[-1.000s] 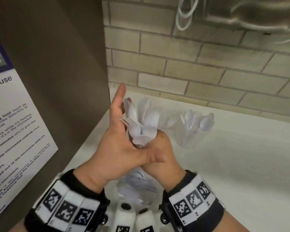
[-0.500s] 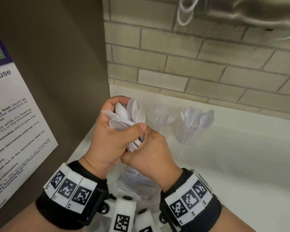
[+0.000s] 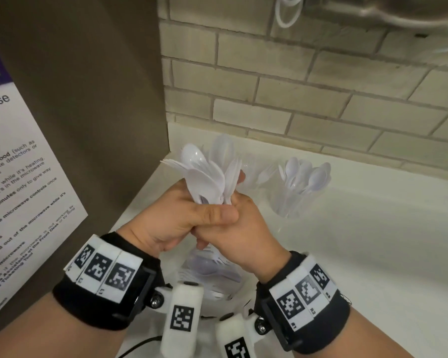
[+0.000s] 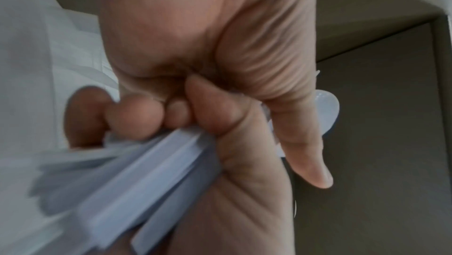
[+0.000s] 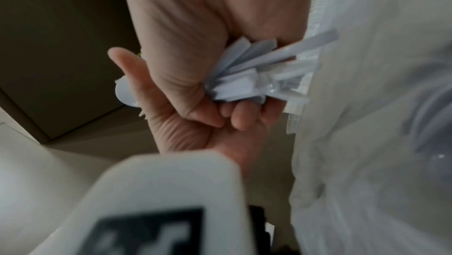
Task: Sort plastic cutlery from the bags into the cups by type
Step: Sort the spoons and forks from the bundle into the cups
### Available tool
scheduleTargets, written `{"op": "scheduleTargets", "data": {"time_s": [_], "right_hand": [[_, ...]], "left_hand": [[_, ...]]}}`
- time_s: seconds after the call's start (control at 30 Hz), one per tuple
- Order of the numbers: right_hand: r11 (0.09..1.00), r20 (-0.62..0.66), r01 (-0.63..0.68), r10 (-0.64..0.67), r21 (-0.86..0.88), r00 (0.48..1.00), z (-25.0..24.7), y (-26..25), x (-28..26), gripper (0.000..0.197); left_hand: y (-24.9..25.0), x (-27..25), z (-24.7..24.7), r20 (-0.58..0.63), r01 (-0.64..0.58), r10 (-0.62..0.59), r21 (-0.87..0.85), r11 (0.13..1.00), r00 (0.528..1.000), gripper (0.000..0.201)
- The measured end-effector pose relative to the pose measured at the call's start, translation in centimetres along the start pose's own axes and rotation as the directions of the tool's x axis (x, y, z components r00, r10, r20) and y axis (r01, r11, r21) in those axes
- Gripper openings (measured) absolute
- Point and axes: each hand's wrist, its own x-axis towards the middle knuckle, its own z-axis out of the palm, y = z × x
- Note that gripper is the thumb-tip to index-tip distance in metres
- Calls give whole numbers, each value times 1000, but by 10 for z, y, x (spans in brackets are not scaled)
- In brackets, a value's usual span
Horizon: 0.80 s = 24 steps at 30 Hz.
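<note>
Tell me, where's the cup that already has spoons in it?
In the head view, the cup of spoons stands on the white counter near the brick wall, to the right of both hands and the bundle of cutlery they hold.

Glossy white plastic spoons point(image 3: 204, 174). A clear, shiny plastic cup point(image 3: 292, 200) on a smooth, matt white surface point(image 3: 373, 241). Rough beige brick wall point(image 3: 295, 99). Crinkled, see-through plastic bag point(image 3: 212, 270). Black cloth wristbands point(image 3: 93, 303).
</note>
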Motion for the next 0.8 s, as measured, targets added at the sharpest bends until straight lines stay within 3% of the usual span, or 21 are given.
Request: {"op": "scheduleTargets", "data": {"time_s": [0.13, 0.23, 0.33, 0.43, 0.53, 0.63, 0.7, 0.8], "right_hand": [[998, 57, -6, 10, -68, 998, -4, 4, 3, 21], [998, 141, -16, 7, 63, 990, -5, 3, 2, 27], [979, 217, -27, -17, 200, 976, -7, 5, -1, 31], [943, 309, -124, 25, 307, 951, -10, 12, -5, 33], [898, 353, -275, 148, 344, 924, -10, 16, -10, 22], [951, 200, -264, 230, 164, 952, -5, 13, -11, 12], [988, 7, -149, 149, -52, 989, -2, 13, -9, 19], [962, -142, 10, -50, -273, 989, 5, 11, -8, 23]], "left_hand": [[3, 0, 3, -7, 23, -23, -8, 1000, 1000, 51], [1, 0, 10, -56, 48, -45, 65, 997, 997, 61], [2, -1, 12, -60, 44, -38, 99, 994, 997, 57], [3, 0, 12, -102, 47, -45, 17, 999, 994, 48], [2, 0, 13, -122, 65, -68, -30, 997, 990, 33], [-4, 0, 14, -130, 71, -93, -160, 984, 987, 21], [-5, 0, 15, -147, 75, -109, -218, 973, 983, 19], [-2, 0, 20, -169, 76, -98, -136, 988, 981, 16]]}}
